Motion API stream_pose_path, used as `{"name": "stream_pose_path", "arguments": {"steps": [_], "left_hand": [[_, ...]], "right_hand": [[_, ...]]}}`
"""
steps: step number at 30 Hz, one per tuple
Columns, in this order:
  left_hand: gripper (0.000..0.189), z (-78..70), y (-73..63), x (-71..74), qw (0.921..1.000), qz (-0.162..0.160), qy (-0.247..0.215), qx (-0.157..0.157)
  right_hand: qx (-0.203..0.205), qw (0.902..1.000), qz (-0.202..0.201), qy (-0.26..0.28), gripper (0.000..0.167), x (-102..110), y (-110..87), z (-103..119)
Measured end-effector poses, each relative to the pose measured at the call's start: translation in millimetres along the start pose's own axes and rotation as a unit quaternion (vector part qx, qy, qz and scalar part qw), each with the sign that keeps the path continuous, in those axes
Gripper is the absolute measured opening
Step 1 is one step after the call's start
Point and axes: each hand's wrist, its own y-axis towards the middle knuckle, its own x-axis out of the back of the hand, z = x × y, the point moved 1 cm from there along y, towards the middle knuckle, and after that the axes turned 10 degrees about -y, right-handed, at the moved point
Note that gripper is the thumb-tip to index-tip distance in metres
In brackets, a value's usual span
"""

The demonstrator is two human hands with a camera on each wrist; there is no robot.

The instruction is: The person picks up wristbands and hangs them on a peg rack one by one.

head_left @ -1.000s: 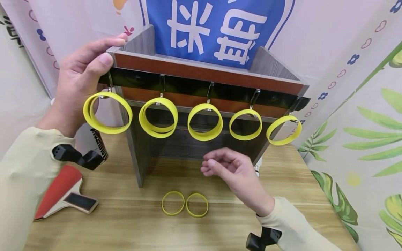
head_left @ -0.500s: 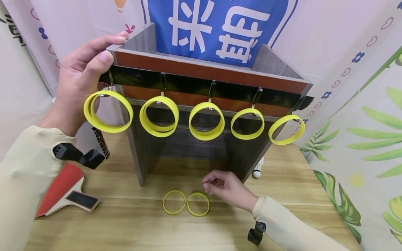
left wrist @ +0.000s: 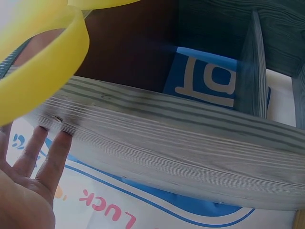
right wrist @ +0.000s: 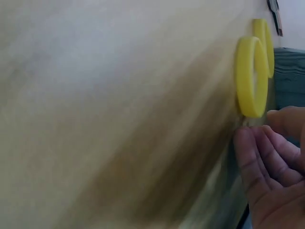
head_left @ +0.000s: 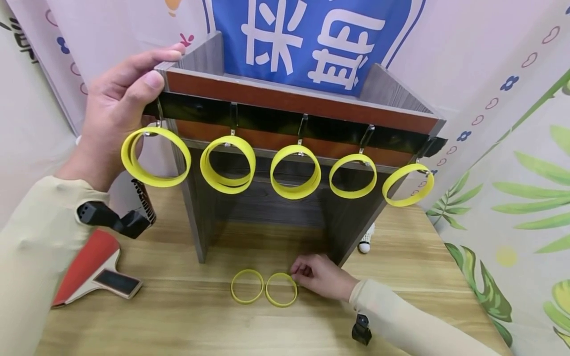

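Observation:
My left hand (head_left: 113, 111) holds the upper left corner of a grey wooden shelf unit (head_left: 192, 207), thumb on the front edge. In the left wrist view its extended fingers (left wrist: 57, 157) press the side panel. Several yellow rings (head_left: 296, 192) hang from hooks on a black strip (head_left: 267, 113) across the front. Two thinner-looking yellow rings lie side by side on the table: a left ring (head_left: 246, 301) and a right ring (head_left: 281, 304). My right hand (head_left: 322, 277) is at the right ring's edge. In the right wrist view its thumb and fingers are apart near that ring (right wrist: 245, 71), not closed on it.
A red table tennis bat (head_left: 89, 267) lies on the wooden table (head_left: 178, 326) at the left, near a dark-patterned can-like object (head_left: 144, 200) partly behind the left wrist camera. A shuttlecock (head_left: 365, 241) lies right of the shelf. Printed cloth (head_left: 445, 54) hangs behind.
My right hand has come down from in front of the shelf to the right ring on the table. The left hand keeps its hold on the corner, and the hanging rings stay put.

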Motion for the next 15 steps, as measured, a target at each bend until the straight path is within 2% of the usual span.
{"name": "stream_pose_path", "arguments": {"steps": [9, 15], "left_hand": [[0.036, 0.2, 0.9, -0.4, 1.0000, 0.003, 0.001, -0.004], [0.037, 0.0, 0.5, -1.0, 0.9999, -0.005, 0.011, -0.005]], "right_hand": [[-0.041, 0.9985, 0.025, 0.025, 0.011, -6.9, 2.2, 2.9], [-0.054, 0.9980, 0.032, 0.004, 0.011, -5.3, 4.1, 8.0]]}}
